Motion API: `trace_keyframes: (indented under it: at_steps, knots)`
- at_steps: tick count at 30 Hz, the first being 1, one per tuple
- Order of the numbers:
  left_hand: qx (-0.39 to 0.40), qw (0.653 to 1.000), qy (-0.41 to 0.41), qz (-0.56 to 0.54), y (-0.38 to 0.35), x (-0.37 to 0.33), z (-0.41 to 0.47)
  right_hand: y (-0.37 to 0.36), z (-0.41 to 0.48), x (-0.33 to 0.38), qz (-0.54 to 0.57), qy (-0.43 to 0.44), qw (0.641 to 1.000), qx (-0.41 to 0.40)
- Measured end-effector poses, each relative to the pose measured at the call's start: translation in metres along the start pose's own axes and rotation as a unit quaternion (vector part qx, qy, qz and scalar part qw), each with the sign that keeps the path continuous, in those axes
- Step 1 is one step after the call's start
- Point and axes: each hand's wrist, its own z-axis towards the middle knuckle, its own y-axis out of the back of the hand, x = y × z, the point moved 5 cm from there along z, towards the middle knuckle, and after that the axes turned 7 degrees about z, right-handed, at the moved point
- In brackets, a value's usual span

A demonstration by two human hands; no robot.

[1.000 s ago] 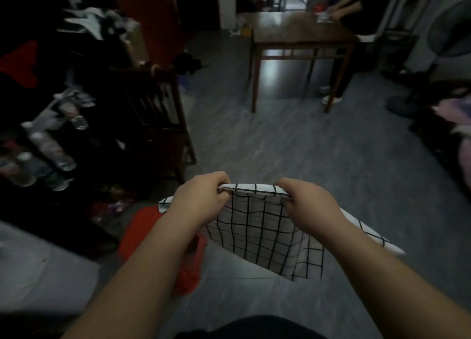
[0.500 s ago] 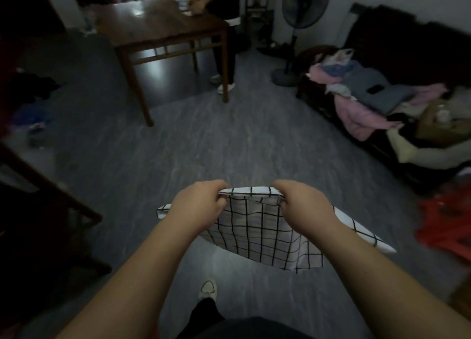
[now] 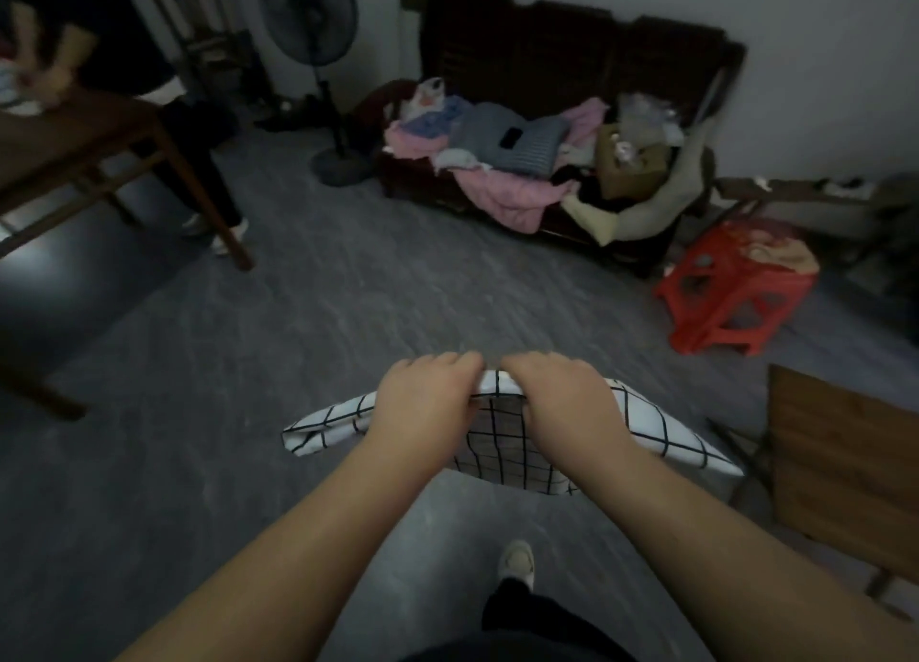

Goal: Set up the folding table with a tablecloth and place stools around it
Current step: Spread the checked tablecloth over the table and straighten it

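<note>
One wide camera on my head, facing forward and down, left hand (image 3: 422,405) and right hand (image 3: 564,403) close below, sofa (image 3: 562,49) far ahead, wooden table (image 3: 64,136) far left.

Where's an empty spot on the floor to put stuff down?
The grey floor is bare between the wooden table, the sofa and the red stool. More bare floor lies left of the checked cloth. The sofa is heaped with clothes, and the stool top is covered too.
</note>
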Motion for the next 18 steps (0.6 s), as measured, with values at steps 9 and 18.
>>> trace_keyframes:
  at_steps: [9,18]
  knots:
    - [-0.021,0.991,-0.131,0.003,-0.048,-0.053,0.175,0.024,0.046,-0.158,-0.019,-0.131,0.989,-0.069]
    - [-0.028,0.980,-0.198,-0.007,-0.064,-0.103,0.332,0.063,0.083,-0.312,-0.062,-0.274,0.957,-0.075]
